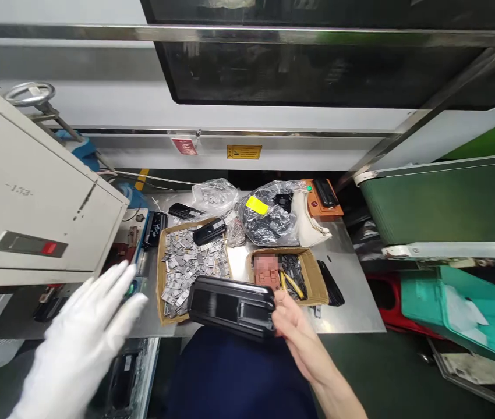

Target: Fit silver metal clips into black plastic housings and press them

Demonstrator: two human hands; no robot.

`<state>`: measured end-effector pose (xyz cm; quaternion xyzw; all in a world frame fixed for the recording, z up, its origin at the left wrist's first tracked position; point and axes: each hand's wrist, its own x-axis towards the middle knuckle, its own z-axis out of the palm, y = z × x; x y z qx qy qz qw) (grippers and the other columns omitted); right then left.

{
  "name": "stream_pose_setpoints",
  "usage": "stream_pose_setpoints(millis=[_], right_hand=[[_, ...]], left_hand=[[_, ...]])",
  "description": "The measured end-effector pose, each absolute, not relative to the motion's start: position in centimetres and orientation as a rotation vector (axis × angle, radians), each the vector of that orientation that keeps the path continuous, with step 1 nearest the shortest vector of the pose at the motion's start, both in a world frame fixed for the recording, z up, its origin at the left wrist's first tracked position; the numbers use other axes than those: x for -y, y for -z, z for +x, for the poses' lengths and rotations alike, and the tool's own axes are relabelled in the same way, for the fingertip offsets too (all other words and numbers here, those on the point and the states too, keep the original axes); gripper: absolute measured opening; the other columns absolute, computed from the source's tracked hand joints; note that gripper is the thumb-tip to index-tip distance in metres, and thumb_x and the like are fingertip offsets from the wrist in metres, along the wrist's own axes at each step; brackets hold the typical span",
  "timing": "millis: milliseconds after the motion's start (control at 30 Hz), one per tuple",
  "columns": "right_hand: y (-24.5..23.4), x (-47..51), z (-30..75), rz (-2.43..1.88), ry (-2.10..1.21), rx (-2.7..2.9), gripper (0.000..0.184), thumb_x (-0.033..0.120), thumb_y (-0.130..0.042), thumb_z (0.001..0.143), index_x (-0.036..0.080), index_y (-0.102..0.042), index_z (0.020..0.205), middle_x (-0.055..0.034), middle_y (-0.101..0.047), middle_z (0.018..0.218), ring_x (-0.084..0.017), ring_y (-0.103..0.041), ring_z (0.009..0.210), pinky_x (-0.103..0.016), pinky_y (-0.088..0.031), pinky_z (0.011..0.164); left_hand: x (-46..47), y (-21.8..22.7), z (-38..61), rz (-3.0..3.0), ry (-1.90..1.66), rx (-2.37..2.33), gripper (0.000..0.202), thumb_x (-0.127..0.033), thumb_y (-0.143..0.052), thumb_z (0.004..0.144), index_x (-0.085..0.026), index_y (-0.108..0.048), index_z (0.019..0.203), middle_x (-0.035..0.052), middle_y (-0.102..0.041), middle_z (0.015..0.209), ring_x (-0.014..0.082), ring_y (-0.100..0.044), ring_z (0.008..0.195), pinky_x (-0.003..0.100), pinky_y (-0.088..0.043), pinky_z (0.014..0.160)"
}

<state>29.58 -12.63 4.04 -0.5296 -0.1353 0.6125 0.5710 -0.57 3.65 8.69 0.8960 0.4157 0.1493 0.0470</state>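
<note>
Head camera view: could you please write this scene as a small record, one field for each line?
Left hand: white-gloved, raised, open, no object visible in it
Right hand: bare, gripping one end of a long black plastic casing
Left cardboard box: many small grey parts, a smaller black casing lying on top
Right cardboard box: small dark parts, yellow-handled tool
Behind the boxes: clear plastic bag with yellow label
Work surface: metal table
Far right: green conveyor belt
</note>
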Motion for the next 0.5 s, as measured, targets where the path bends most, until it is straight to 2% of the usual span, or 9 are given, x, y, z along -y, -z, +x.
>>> stream_pose_setpoints(millis=[33, 67, 100, 133, 200, 267, 300, 400, 500], right_hand=[[-3.6, 12.7, 29.3, -1.252, -1.456, 0.358, 0.054, 0.068, -0.086, 0.081, 0.023, -0.060, 0.097, 0.0063, -0.053, 0.068, -0.012, -0.045, 0.066, -0.026, -0.038, 0.069], [-3.4, 12.8, 29.0, -1.256, -1.479, 0.381, 0.058, 0.071, -0.085, 0.080, 0.023, -0.057, 0.097, 0.0061, -0.054, 0.070, -0.013, -0.043, 0.067, -0.026, -0.036, 0.069], [-3.2, 12.9, 28.7, -1.254, -1.499, 0.385, 0.061, 0.073, -0.085, 0.079, 0.023, -0.054, 0.097, 0.0058, -0.054, 0.071, -0.013, -0.042, 0.068, -0.027, -0.034, 0.069], [-3.1, 12.9, 28.4, -1.251, -1.514, 0.377, 0.063, 0.074, -0.084, 0.078, 0.023, -0.052, 0.096, 0.0057, -0.054, 0.072, -0.013, -0.040, 0.068, -0.027, -0.033, 0.070], [-3.2, 13.0, 28.0, -1.244, -1.530, 0.359, 0.065, 0.075, -0.085, 0.077, 0.024, -0.049, 0.096, 0.0062, -0.053, 0.073, -0.013, -0.038, 0.068, -0.028, -0.031, 0.070], [-3.5, 13.3, 27.5, -1.255, -1.515, 0.347, 0.065, 0.075, -0.084, 0.077, 0.024, -0.048, 0.095, 0.0064, -0.053, 0.074, -0.013, -0.037, 0.069, -0.028, -0.030, 0.071], [-3.7, 13.5, 27.3, -1.261, -1.506, 0.338, 0.065, 0.074, -0.084, 0.077, 0.024, -0.047, 0.095, 0.0065, -0.053, 0.074, -0.013, -0.038, 0.070, -0.029, -0.031, 0.071], [-4.1, 13.8, 27.3, -1.304, -1.493, 0.340, 0.065, 0.076, -0.080, 0.078, 0.025, -0.046, 0.098, 0.0050, -0.058, 0.077, -0.014, -0.047, 0.072, -0.030, -0.038, 0.076], [-3.0, 12.7, 29.5, -1.488, -1.501, 0.570, 0.066, 0.084, -0.068, 0.080, 0.024, -0.054, 0.104, -0.0015, -0.070, 0.092, -0.020, -0.065, 0.086, -0.034, -0.051, 0.086]], left_hand=[[-2.7, -8.3, 1.2, 2.864, -0.610, -1.037, 0.051, -0.045, -0.049, 0.107, -0.020, -0.052, 0.151, 0.0173, -0.054, 0.160, 0.0323, -0.038, 0.158, 0.060, -0.024, 0.134], [-1.7, -7.7, 3.2, 3.001, -0.623, -0.772, 0.059, -0.048, -0.053, 0.105, -0.011, -0.049, 0.151, 0.0291, -0.049, 0.158, 0.0372, -0.023, 0.164, 0.063, -0.012, 0.135], [-0.8, -7.1, 5.1, 3.055, -0.582, -0.619, 0.063, -0.045, -0.054, 0.103, -0.003, -0.047, 0.149, 0.0361, -0.043, 0.157, 0.0412, -0.012, 0.166, 0.064, -0.009, 0.134], [0.0, -6.4, 6.8, 3.044, -0.554, -0.507, 0.059, -0.037, -0.055, 0.100, -0.003, -0.047, 0.148, 0.0347, -0.044, 0.156, 0.0422, -0.013, 0.165, 0.063, -0.009, 0.134], [0.9, -5.0, 9.2, 3.101, -0.493, -0.395, 0.062, -0.027, -0.052, 0.097, 0.003, -0.042, 0.151, 0.0360, -0.046, 0.154, 0.0457, -0.035, 0.155, 0.063, -0.010, 0.132], [0.8, -3.7, 10.1, 3.175, -0.516, -0.322, 0.067, -0.024, -0.048, 0.099, 0.010, -0.034, 0.156, 0.0357, -0.056, 0.143, 0.0432, -0.057, 0.134, 0.063, -0.010, 0.131], [0.5, -3.2, 10.3, 3.198, -0.542, -0.287, 0.069, -0.024, -0.048, 0.100, 0.012, -0.031, 0.156, 0.0354, -0.061, 0.137, 0.0418, -0.062, 0.125, 0.063, -0.010, 0.131], [-1.0, -2.4, 10.8, 3.161, -0.593, -0.184, 0.064, -0.025, -0.050, 0.100, 0.015, -0.038, 0.148, 0.0345, -0.067, 0.124, 0.0391, -0.069, 0.111, 0.062, -0.012, 0.130], [-2.7, -1.6, 11.1, 3.085, -0.597, -0.170, 0.055, -0.025, -0.056, 0.093, 0.007, -0.051, 0.138, 0.0286, -0.069, 0.117, 0.0361, -0.071, 0.104, 0.059, -0.021, 0.127]])
